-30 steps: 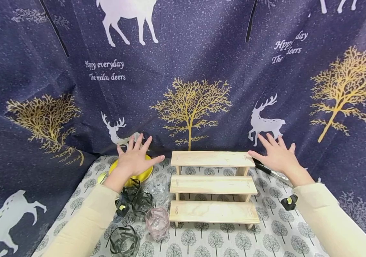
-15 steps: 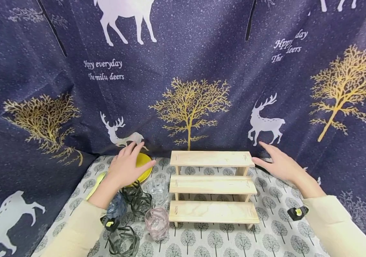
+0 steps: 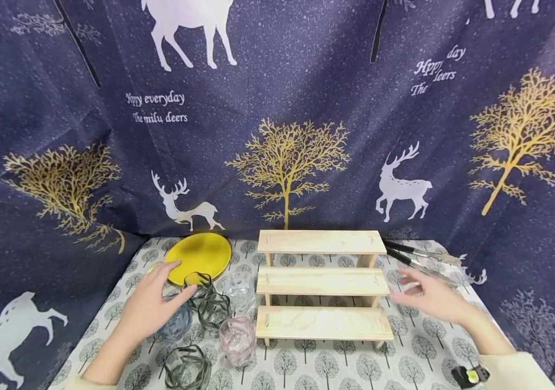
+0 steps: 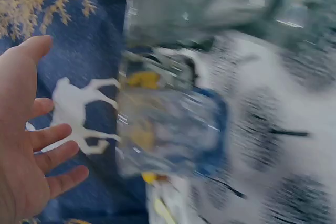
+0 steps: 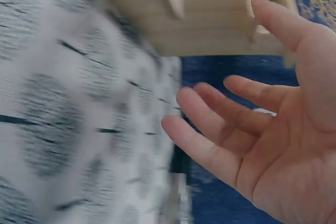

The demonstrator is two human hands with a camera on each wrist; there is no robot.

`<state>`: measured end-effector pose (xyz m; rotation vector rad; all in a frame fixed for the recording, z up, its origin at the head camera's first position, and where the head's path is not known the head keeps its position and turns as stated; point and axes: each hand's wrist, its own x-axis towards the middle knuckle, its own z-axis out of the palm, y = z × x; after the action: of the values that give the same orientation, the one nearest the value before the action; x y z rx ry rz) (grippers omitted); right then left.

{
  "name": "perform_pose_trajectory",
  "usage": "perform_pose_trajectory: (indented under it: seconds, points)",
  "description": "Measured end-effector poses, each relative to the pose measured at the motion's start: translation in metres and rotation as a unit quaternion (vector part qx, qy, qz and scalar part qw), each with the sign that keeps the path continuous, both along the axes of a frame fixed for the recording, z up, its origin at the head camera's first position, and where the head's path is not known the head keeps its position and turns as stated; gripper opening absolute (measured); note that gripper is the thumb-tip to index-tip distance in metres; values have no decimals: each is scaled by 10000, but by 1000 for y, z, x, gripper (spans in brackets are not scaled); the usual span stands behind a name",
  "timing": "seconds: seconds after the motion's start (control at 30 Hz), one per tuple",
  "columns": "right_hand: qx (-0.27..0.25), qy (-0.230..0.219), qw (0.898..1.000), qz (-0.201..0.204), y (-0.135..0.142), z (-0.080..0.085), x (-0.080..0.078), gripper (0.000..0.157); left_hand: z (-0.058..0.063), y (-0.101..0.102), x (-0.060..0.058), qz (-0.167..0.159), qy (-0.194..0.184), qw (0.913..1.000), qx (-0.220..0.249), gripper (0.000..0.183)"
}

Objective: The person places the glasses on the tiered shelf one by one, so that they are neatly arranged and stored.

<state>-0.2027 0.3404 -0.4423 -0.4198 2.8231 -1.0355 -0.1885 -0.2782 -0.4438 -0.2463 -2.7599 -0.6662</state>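
Note:
My left hand (image 3: 148, 303) is held over the left side of the table with its fingers spread and nothing in it. Right beside it is a blue glass cup (image 3: 178, 320), partly covered by the hand in the head view. In the left wrist view that cup (image 4: 173, 129) is blurred. Around it stand two dark glass cups (image 3: 214, 310), a clear one (image 3: 240, 290), a pink one (image 3: 237, 338) and a greenish one (image 3: 187, 369). My right hand (image 3: 431, 297), its fingers loosely bent and holding nothing, hovers by the right end of a three-step wooden shelf (image 3: 323, 281).
A yellow plate (image 3: 206, 252) lies at the back left, with a pale yellow utensil (image 4: 163, 211) near it. Brushes with black handles (image 3: 406, 260) lie at the back right. A dark blue curtain (image 3: 302, 86) hangs close behind the table.
Both hands have drawn back toward the person and lower, away from the curtain. The yellow plate and the blue cup have come into fuller view, as have the brushes.

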Motion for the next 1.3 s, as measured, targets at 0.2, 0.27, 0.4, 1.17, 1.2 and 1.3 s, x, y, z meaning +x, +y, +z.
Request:
perform_pose_trajectory:
  seconds: [0.2, 0.27, 0.4, 1.17, 1.2, 1.3]
  points:
    - [-1196, -1173, 9852, 359, -5, -34, 17, 59, -26, -17, 17, 139, -334, 9993, 4, 80]
    - [-1690, -1595, 9716, 447, -9, -41, 22, 57, -32, -21, 21, 196, -384, 9991, -9, 81]
    - [-2437, -2204, 9434, 442, -14, -51, 28, 58, -42, -24, 27, 291, -600, 9978, 37, 88]
    - [-3563, -2731, 8926, 419, -13, -74, 25, 50, -86, -42, 28, 932, -2156, 9502, 2048, 124]
    - [-3582, -2737, 8916, 439, -13, -74, 25, 50, -87, -42, 27, 918, -2172, 9472, 2173, 124]
    - [-3601, -2761, 8898, 485, -12, -74, 24, 50, -90, -42, 23, 827, -2134, 9414, 2478, 122]
